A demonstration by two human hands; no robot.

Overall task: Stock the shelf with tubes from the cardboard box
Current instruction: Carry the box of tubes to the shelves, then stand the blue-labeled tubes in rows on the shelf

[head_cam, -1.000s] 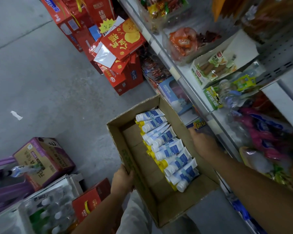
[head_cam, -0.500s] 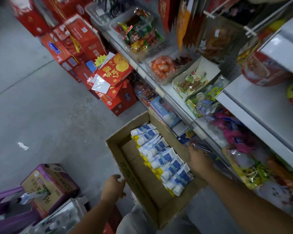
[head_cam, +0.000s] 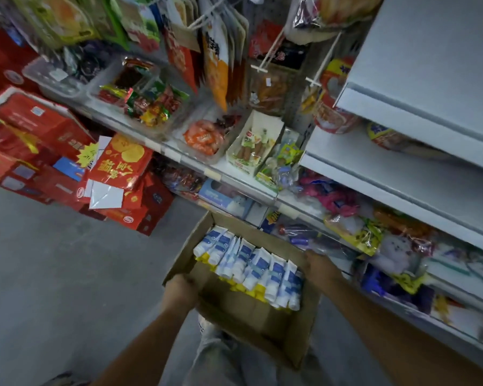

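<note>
An open cardboard box (head_cam: 265, 321) is held in front of me above the floor. Along its right inner side lies a row of several white-and-blue tubes (head_cam: 251, 263) with yellow ends. My left hand (head_cam: 180, 292) grips the box's left wall, fingers curled over the rim. My right hand (head_cam: 318, 266) holds the box's right wall next to the lower shelf. The white shelf unit (head_cam: 402, 174) stands to the right, with a bare white board in its upper tier.
Snack packets (head_cam: 207, 135) in clear bins and a display carton (head_cam: 251, 146) fill the middle shelf. Bagged goods (head_cam: 354, 232) crowd the lower shelves. Stacked red gift boxes (head_cam: 117, 188) stand on the grey floor (head_cam: 53, 274) at left. Hanging packets (head_cam: 215, 51) are above.
The view has tilted up toward the shelves and the box has risen and shifted right. My left hand, off the box half a second ago, grips its left wall again.
</note>
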